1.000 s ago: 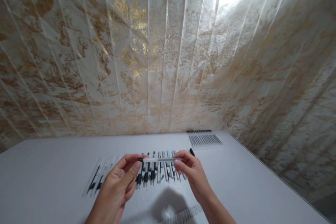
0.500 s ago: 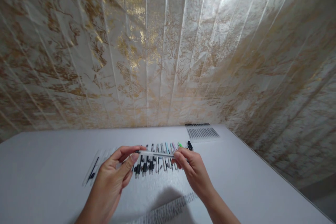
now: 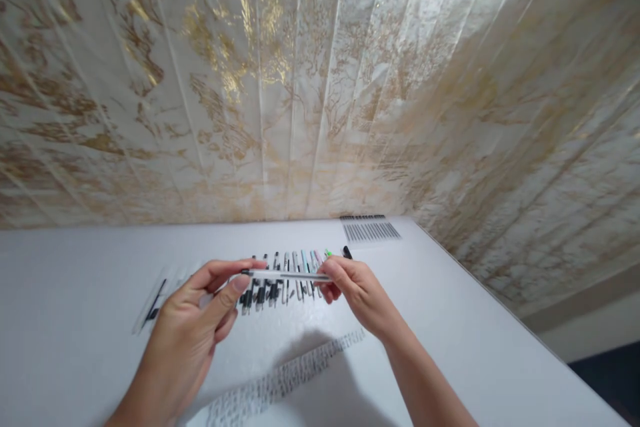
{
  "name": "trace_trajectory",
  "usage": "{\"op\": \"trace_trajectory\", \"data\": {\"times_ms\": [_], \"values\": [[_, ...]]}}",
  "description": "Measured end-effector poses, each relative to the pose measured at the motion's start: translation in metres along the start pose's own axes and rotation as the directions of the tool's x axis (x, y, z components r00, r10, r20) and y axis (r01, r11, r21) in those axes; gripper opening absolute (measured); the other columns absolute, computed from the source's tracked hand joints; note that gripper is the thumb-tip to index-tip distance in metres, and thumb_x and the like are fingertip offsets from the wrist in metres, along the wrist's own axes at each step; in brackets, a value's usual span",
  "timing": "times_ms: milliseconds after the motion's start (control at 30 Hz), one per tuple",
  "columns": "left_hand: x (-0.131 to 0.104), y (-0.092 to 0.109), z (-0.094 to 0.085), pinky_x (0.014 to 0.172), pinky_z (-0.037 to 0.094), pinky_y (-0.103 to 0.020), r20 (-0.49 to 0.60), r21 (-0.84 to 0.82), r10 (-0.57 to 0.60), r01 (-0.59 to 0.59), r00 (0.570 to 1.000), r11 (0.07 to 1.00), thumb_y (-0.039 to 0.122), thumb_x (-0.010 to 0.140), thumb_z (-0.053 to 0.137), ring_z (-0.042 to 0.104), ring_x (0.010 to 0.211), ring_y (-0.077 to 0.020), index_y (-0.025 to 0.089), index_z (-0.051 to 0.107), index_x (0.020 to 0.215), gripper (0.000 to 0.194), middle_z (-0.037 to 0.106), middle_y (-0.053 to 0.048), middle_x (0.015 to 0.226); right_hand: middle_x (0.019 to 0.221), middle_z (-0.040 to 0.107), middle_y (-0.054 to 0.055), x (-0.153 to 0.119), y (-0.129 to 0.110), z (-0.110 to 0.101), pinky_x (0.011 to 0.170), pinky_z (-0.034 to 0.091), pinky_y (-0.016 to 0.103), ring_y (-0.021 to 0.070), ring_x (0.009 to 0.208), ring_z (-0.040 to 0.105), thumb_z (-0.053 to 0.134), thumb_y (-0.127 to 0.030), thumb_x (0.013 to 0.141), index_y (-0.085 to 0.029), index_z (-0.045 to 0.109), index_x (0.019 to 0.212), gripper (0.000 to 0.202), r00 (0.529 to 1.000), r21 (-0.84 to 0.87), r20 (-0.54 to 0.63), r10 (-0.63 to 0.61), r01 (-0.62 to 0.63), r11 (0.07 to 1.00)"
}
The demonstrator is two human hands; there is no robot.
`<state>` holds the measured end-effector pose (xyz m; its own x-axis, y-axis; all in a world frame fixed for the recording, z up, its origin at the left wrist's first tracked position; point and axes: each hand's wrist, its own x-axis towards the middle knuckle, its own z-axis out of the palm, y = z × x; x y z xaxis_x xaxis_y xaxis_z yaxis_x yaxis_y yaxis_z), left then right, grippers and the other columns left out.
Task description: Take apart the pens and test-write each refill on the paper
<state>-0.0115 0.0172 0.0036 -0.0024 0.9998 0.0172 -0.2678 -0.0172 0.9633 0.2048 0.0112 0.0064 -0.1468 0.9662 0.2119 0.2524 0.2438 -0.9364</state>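
Note:
A clear-barrelled pen (image 3: 290, 275) is held level between my two hands above the table. My left hand (image 3: 200, 313) pinches its dark end between thumb and fingers. At the other end, the fingers of my right hand (image 3: 355, 283) close round the barrel and hide its tip. Beneath and behind the pen lies a row of several pens and pen parts, with black pieces (image 3: 260, 293) at the left and pastel barrels (image 3: 304, 263) toward the right. A black cap or pen end (image 3: 347, 252) and a green piece (image 3: 328, 253) show just beyond my right hand.
The white table (image 3: 450, 320) meets a gold-patterned wall covering (image 3: 280, 113). At the back right is a neat row of thin dark-tipped sticks, perhaps refills (image 3: 373, 231). Clear pieces with a dark stick (image 3: 157, 300) lie at left. A sheet with handwriting (image 3: 295, 373) is in front.
The camera view has shifted, so the table items appear higher and further left. Both hands still hold the pen level, with little change in grip.

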Motion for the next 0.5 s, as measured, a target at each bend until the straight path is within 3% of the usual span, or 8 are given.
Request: {"op": "trace_trajectory", "data": {"times_ms": [100,167,333,500], "values": [[0.0001,0.0008,-0.0002,0.039,0.023,-0.01,0.0,-0.008,-0.004,0.004,1.0,1.0,0.04,0.067,0.081,0.027,0.045,0.0008,0.021,0.07,0.084,0.027,0.069,-0.001,0.096,0.074,0.059,-0.001,-0.001,-0.002,0.0006,0.062,0.039,0.025,0.0127,0.066,0.05,0.064,-0.043,0.084,-0.019,0.062,0.088,0.024,0.998,-0.058,-0.041,-0.043,0.04,0.998],[0.0004,0.0015,-0.0005,0.038,0.024,-0.01,-0.001,-0.005,-0.006,0.006,1.0,1.0,0.041,0.066,0.082,0.027,0.045,0.0008,0.021,0.071,0.083,0.029,0.069,-0.001,0.095,0.068,0.055,-0.002,-0.0018,-0.003,0.0011,0.059,0.036,0.024,0.0116,0.062,0.047,0.062,-0.042,0.085,-0.019,0.062,0.081,0.023,0.998,-0.102,-0.05,-0.048,0.042,0.994],[0.0008,0.0028,-0.0015,0.037,0.022,-0.01,-0.011,-0.016,0.009,-0.009,1.0,1.0,0.042,0.063,0.083,0.029,0.042,0.0016,0.018,0.07,0.078,0.03,0.071,-0.003,0.091,0.052,0.042,-0.005,-0.0016,-0.0007,0.0042,0.051,0.03,0.023,0.0089,0.049,0.038,0.046,-0.048,0.094,-0.015,0.061,0.068,0.044,0.995,-0.052,0.093,0.047,-0.043,0.998],[-0.0016,0.0062,-0.0002,0.036,0.022,-0.009,-0.047,-0.065,-0.003,0.0,0.999,0.998,0.041,0.064,0.082,0.027,0.041,0.0027,0.017,0.068,0.089,0.037,0.071,-0.004,0.093,0.053,0.047,-0.005,-0.0021,-0.0019,0.0083,0.053,0.033,0.022,0.0089,0.05,0.041,0.055,-0.045,0.089,-0.015,0.062,0.072,0.035,0.992,0.069,0.111,0.062,-0.07,0.995]]}}
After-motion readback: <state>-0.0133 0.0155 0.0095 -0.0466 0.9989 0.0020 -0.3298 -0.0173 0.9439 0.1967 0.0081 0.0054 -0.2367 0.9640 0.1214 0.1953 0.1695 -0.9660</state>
